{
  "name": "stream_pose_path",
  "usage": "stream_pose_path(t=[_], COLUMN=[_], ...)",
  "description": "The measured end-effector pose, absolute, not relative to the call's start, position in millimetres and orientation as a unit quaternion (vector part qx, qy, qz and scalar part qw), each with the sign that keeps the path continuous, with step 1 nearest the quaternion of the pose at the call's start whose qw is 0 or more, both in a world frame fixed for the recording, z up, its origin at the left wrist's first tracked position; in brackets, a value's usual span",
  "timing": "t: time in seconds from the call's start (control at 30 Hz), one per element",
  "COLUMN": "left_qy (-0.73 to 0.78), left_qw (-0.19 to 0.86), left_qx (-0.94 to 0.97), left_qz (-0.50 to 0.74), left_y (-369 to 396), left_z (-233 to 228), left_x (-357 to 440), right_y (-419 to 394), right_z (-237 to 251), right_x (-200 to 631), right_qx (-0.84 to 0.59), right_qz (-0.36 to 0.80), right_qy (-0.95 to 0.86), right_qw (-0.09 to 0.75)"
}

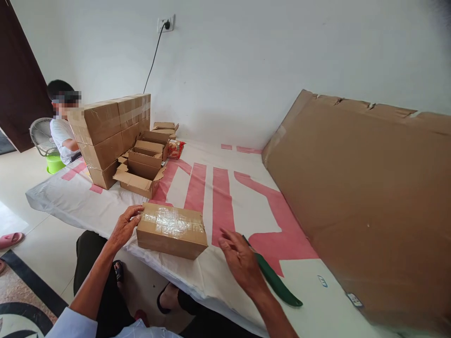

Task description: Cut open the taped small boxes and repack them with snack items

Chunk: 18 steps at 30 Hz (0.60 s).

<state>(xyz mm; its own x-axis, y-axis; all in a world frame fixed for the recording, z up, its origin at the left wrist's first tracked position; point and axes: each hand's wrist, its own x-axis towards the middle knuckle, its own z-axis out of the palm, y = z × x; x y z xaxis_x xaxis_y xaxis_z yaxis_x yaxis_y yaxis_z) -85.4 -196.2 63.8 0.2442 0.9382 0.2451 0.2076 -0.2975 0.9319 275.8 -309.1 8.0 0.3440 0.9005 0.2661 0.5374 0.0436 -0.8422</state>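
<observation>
A small cardboard box (171,230) with clear tape across its top lies on the white and pink sheet (218,197) in front of me. My left hand (125,226) rests against the box's left end, fingers curled on its upper corner. My right hand (239,260) hovers open just right of the box, fingers spread, holding nothing. Under and beside that hand lies a green-handled tool (276,281), pointing toward the lower right.
A stack of sealed cartons (112,129) stands at the far left, with several open small boxes (144,166) beside it and a red packet (175,149). A large flat cardboard sheet (362,197) leans at the right. Another person (61,126) sits behind the cartons near a fan (40,136).
</observation>
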Motion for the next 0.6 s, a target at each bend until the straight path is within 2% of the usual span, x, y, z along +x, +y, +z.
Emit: stream_pose_path(t=[0.1,0.2,0.27,0.43,0.5,0.6], left_qy=[0.435,0.426,0.420,0.408,0.405,0.412], left_qw=[0.490,0.524,0.529,0.532,0.538,0.542], left_qx=[0.631,0.606,0.603,0.613,0.611,0.598], left_qz=[0.414,0.420,0.424,0.418,0.417,0.423], left_y=[-196,-195,-194,-194,-194,-193], left_z=[65,67,68,72,73,76], left_x=[-90,-88,-87,-84,-82,-79], right_y=[-332,-359,-372,-366,-350,-323], right_z=[-13,-38,-49,-43,-29,-4], right_x=[325,364,378,372,351,302], right_qx=[-0.779,-0.863,-0.870,-0.857,-0.835,-0.727], right_qz=[0.039,0.041,0.054,0.068,0.135,0.263], right_qy=[-0.522,-0.457,-0.449,-0.437,-0.402,-0.404], right_qw=[0.345,0.213,0.194,0.264,0.349,0.490])
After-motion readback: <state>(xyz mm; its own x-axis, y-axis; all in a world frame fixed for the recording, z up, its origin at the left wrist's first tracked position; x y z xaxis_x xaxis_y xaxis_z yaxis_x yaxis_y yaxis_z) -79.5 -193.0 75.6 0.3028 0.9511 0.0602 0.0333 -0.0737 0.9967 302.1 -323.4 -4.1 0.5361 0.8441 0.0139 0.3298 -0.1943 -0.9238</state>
